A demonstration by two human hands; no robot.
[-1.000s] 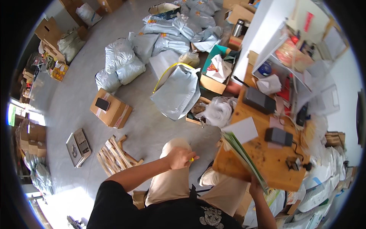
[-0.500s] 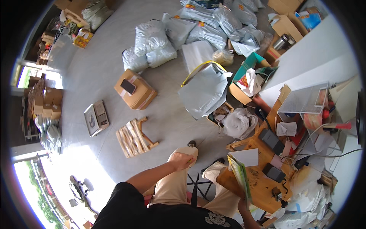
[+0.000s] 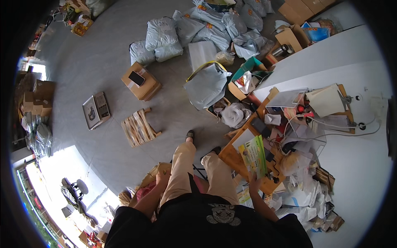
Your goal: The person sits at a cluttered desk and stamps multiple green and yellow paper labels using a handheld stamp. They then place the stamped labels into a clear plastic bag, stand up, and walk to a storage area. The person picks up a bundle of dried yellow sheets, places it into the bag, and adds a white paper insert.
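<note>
T-shirt (image 3: 178, 225), black, takes up the bottom of the view, with beige trousers (image 3: 180, 165) below it. Left hand (image 3: 164, 175) is down beside the left trouser leg; can't tell if its fingers are curled or spread, or if there's anything in it. Right hand (image 3: 254, 182) is clamped on the lower end of a flat green-and-cream printed packet (image 3: 252, 155), which shows over the wooden surface (image 3: 231, 156). White sheet (image 3: 243, 139) just left of that, dark grey boxy device (image 3: 259, 127) further up. Out on the floor: slatted wooden stool (image 3: 138, 128), then a cardboard box (image 3: 147, 89) with a phone (image 3: 137, 78) on top, grey mailer bag (image 3: 204, 87) to the right, and a heap of grey parcels (image 3: 211, 36) furthest back.
</note>
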